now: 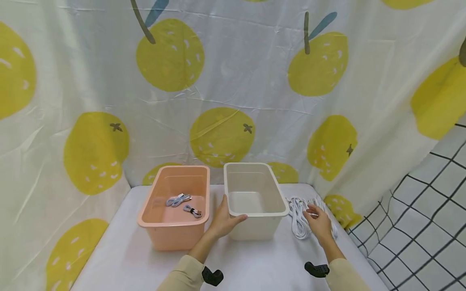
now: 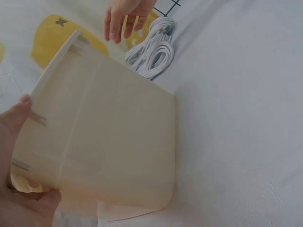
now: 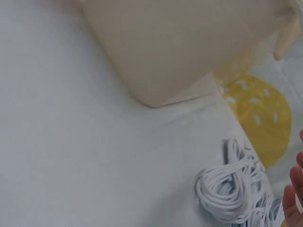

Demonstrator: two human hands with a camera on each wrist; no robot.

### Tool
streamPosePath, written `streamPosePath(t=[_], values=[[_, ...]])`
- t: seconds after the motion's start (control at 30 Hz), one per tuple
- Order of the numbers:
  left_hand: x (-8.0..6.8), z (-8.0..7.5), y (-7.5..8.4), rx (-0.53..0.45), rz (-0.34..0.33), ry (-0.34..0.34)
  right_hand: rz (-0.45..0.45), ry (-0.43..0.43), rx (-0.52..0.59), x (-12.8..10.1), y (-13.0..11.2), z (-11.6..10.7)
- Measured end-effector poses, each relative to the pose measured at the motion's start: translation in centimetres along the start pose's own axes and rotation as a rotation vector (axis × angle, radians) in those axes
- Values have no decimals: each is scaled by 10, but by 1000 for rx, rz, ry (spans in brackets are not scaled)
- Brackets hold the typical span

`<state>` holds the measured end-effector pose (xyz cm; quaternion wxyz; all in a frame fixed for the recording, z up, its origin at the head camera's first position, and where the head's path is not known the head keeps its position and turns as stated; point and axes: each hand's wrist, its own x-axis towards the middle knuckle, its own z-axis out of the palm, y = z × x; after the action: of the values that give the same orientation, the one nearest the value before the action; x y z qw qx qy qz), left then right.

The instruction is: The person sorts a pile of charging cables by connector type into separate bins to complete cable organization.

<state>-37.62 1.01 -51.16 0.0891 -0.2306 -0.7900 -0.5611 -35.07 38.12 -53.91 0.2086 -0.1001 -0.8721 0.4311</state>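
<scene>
A cream plastic bin (image 1: 251, 226) stands on the white table, nothing visible inside it. My left hand (image 1: 222, 220) grips its front left rim; in the left wrist view the thumb and a finger (image 2: 19, 111) show on the bin's edge. Over bundles of white cable (image 1: 299, 220) to the right of the bin is my right hand (image 1: 318, 222), its fingers loosely bent. The left wrist view shows that hand apart from the coiled cable (image 2: 154, 54), holding nothing. Only fingertips (image 3: 297, 179) appear in the right wrist view, beside the cable coils (image 3: 227, 189).
Left of the cream bin stands a pink bin (image 1: 174, 234) holding two small tied cables, a grey-white one (image 1: 178, 199) and one with a dark tie (image 1: 193, 211). Behind hangs a lemon-print curtain (image 1: 233, 97). A black wire grid (image 1: 418, 214) borders the right side.
</scene>
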Motion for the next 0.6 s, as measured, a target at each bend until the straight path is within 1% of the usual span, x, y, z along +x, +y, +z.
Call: streamPosePath(t=[0.1,0.17,0.37,0.47,0.6], values=[[0,1,0,-13,-6,2,-3,3,-41,-3,10,5],[-1,2,0,-21,-15,0,1,-12,-78,-6,17,8],[-5,6,2,-29,-53,-17,60,-59,-151,-16,45,13],[-4,4,2,-34,-58,-28,75,-48,-163,-16,55,18],[-3,2,0,-25,-58,-21,59,-28,-194,-13,59,28]])
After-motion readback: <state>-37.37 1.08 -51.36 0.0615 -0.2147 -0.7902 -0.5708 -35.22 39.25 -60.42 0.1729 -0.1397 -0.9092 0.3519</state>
